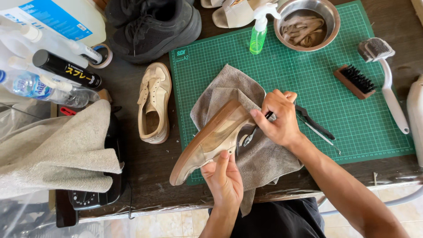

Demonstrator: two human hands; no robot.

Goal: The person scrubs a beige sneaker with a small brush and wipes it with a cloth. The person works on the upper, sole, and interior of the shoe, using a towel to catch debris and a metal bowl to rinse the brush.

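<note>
Green cutting mat (352,114) — worn tan shoe (211,136) sole-up, left hand (224,178) gripping it, right hand (280,117) clamped on a metal tool (252,134).

- Left hand (224,180): bare, no glove, ring or watch; forearm uncovered.
- Right hand (278,118): bare, no glove; forearm uncovered to the frame edge, no sleeve showing.
- Dark, plain cloth garment (275,219) covering the lap.

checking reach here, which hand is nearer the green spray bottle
Right. The right hand, working a small tool at the tan leather shoe, lies just below the green spray bottle; the left hand grips the shoe farther down.
</note>
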